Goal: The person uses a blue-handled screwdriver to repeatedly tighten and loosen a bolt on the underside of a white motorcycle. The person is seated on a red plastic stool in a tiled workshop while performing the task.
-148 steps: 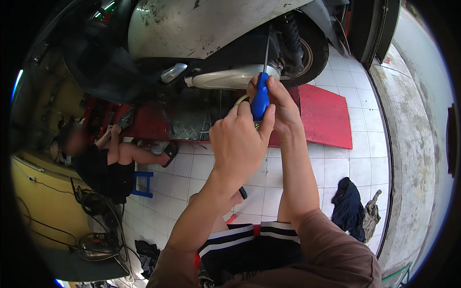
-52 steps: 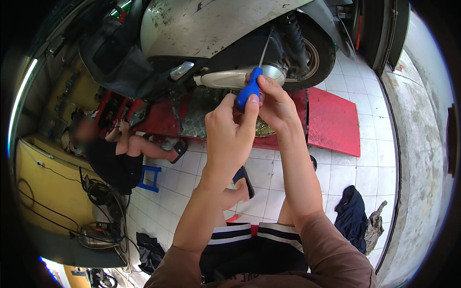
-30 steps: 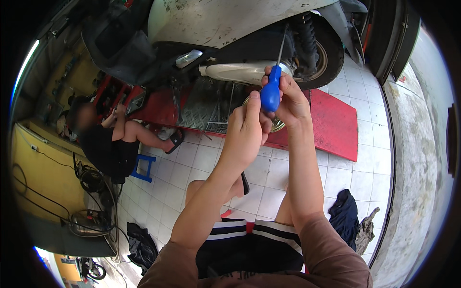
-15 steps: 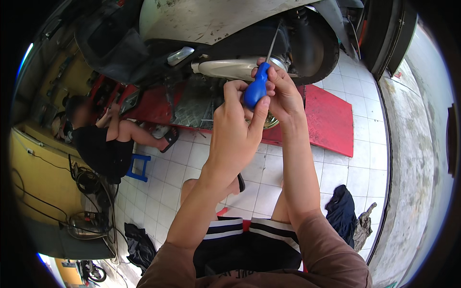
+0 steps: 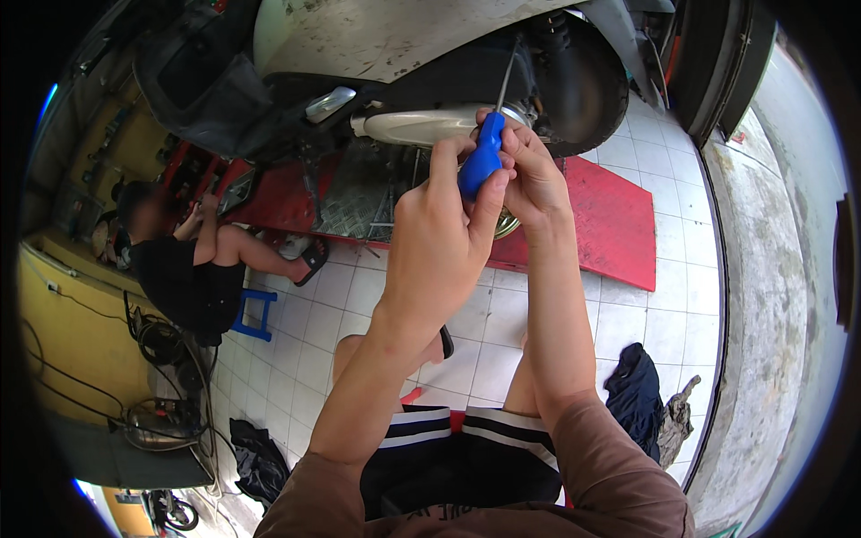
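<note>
Both my hands are on a screwdriver with a blue bulbous handle (image 5: 482, 165); its thin metal shaft points up and away toward the scooter's rear wheel (image 5: 587, 85). My left hand (image 5: 439, 220) is closed round the handle's rounded butt, thumb along its right side. My right hand (image 5: 535, 175) pinches the handle's front end, near where the shaft comes out. Behind the hands lies the scooter's silver exhaust cover (image 5: 417, 126), under a grey scratched body panel (image 5: 359, 40). Where the shaft's tip ends, and whether it touches anything, I cannot tell.
The scooter stands on a red platform (image 5: 610, 224) with a metal tread plate. At left a person in black (image 5: 184, 269) sits by a blue stool (image 5: 256, 314). Dark cloths (image 5: 632, 390) lie on the white tiled floor (image 5: 502, 345). Hoses and cables (image 5: 166, 341) hang at left.
My left hand has shifted slightly on the handle, its fingers now higher and closer in. The screwdriver stays in both hands, and the whole view has moved a little.
</note>
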Demonstrator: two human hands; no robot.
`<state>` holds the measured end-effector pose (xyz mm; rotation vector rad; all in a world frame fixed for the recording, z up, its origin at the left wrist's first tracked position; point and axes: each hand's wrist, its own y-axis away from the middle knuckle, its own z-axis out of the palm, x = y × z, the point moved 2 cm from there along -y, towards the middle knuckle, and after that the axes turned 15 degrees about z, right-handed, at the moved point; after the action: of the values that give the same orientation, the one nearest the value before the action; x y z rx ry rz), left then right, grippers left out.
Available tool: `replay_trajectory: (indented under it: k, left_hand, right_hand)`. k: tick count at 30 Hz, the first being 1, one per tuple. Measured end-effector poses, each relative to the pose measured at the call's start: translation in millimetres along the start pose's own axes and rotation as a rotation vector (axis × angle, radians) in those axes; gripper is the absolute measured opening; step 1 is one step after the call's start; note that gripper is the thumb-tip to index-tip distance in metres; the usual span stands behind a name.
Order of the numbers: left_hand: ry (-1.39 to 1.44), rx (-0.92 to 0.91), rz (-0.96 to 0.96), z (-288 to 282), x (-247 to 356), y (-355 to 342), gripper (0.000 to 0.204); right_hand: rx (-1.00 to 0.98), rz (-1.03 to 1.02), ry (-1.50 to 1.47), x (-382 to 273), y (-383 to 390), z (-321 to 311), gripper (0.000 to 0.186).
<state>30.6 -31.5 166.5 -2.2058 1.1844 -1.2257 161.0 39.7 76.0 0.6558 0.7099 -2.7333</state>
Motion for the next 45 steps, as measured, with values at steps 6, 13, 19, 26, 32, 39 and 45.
replay_trajectory:
  k: [6, 13, 19, 26, 32, 39, 45]
  left_hand:
    - [-0.176, 0.027, 0.272, 2.8, -4.3, 0.0, 0.033]
    - [0.302, 0.047, -0.253, 5.5, -12.3, 6.0, 0.027]
    - [-0.045, 0.113, 0.087, 7.2, -2.4, 4.8, 0.029]
    - [0.371, 0.199, -0.286, -0.3, -29.9, 8.8, 0.029]
    - [0.802, 0.082, -0.658, -0.8, -27.4, 15.2, 0.033]
    - [0.424, 0.120, -0.328, 8.5, -29.3, 20.9, 0.035]
    - [0.706, 0.062, -0.484, 7.9, -29.4, 19.4, 0.030]
  right_hand:
    - [0.201, -0.003, -0.003, 3.6, -0.3, 11.1, 0.037]
    - [0.015, -0.020, 0.104, 2.7, -4.5, 7.5, 0.045]
    - [0.053, 0.029, 0.087, 5.0, -3.2, -0.5, 0.036]
    - [0.120, 0.050, 0.237, 5.9, -5.5, 10.5, 0.040]
    - [0.186, 0.051, 0.331, 9.6, -6.9, 3.1, 0.038]
    - [0.346, 0.065, 0.480, 2.9, -6.6, 0.2, 0.035]
    - [0.221, 0.014, 0.453, 1.5, -1.9, 3.3, 0.032]
